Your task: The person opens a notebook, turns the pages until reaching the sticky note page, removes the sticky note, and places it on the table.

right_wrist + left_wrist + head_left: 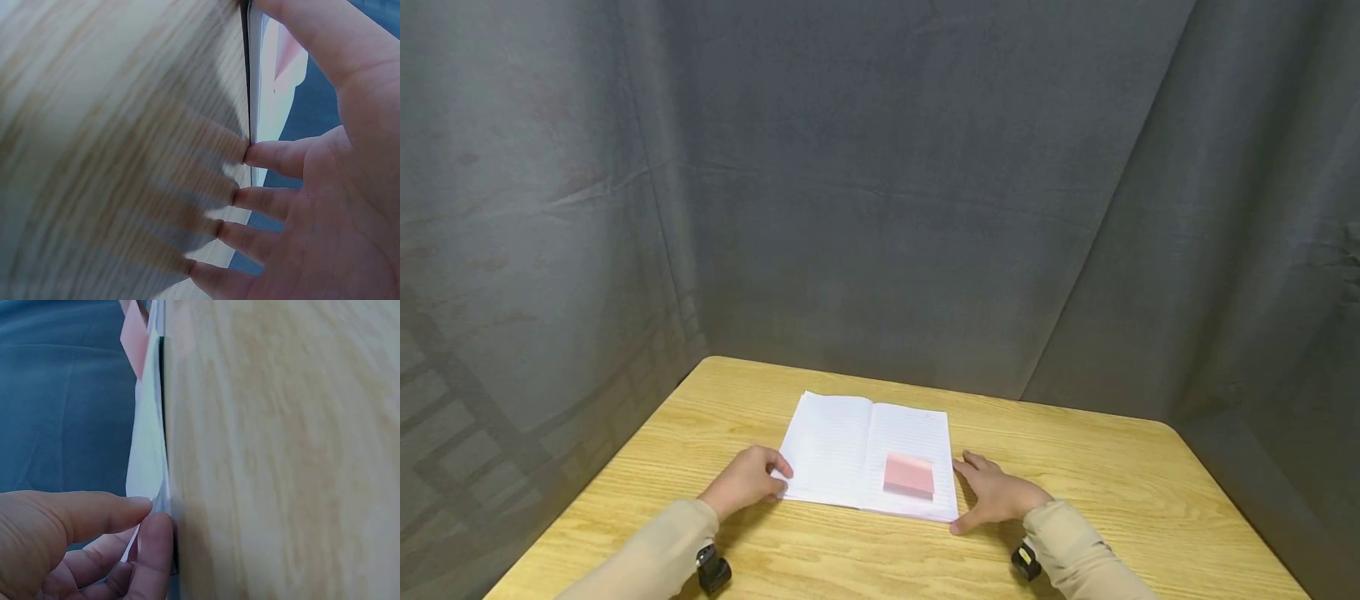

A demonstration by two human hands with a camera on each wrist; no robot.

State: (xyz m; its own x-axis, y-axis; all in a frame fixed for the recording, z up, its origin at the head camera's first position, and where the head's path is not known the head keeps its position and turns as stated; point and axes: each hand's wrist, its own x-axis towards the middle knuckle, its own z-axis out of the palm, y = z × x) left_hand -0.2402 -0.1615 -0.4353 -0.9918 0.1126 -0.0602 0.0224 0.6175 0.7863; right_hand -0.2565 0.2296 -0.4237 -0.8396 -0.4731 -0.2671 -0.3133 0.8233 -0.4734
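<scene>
Here we see an open notebook (pixel 867 450) lying flat near the middle of the wooden bench (pixel 1150 500), a little toward its near edge, with a pink sticky-note pad (pixel 909 476) resting on its right-hand page. From the head view, our left hand (pixel 747 481) sits at the notebook's near left corner and our right hand (pixel 996 493) lies beside the near right corner, but this view does not show how the fingers meet the paper.

The left wrist view fills that in: the thumb and a fingertip of the left hand (pixel 81 544) pinch the edge of a page (pixel 149 456) lifted slightly off the bench, with the pink pad visible farther along.

The right wrist view shows the right hand (pixel 312 181) spread and relaxed, grasping nothing; its fingertips (pixel 256 153) rest on the bench surface, the top one touching the notebook's edge (pixel 253 81), the thumb lying over the page.
</scene>
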